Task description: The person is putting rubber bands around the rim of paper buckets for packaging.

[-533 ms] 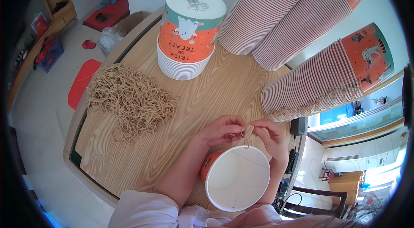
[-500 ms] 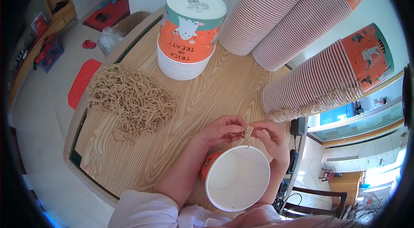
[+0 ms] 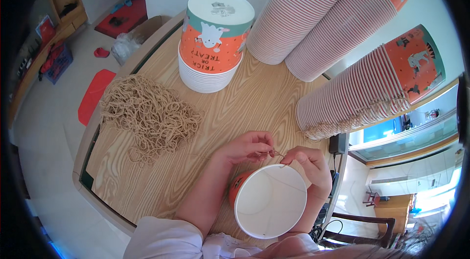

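A paper bucket (image 3: 270,202), white inside and orange outside, leans near the table's front edge between my forearms, its mouth turned toward me. Just past its far rim, my left hand (image 3: 250,147) pinches a thin brown twine cord (image 3: 279,154). My right hand (image 3: 310,165) is closed on the same cord, thumb against forefinger, close beside the rim. The cord spans the short gap between both sets of fingers and runs down to the rim. A loose heap of tan twine cords (image 3: 152,117) lies on the table to the left.
Upside-down nested paper buckets (image 3: 210,43) stand at the back of the wood-grain table (image 3: 235,117). Tall bucket stacks (image 3: 303,9) rise at back right. Another leaning stack (image 3: 350,95), with knotted twine along its rims, lies right. A black power adapter (image 3: 337,144) sits at the right edge.
My right hand has turned and closed lower, nearer the rim. The loop at my left fingertips is now a short twisted stretch between the hands. The bucket has hardly moved.
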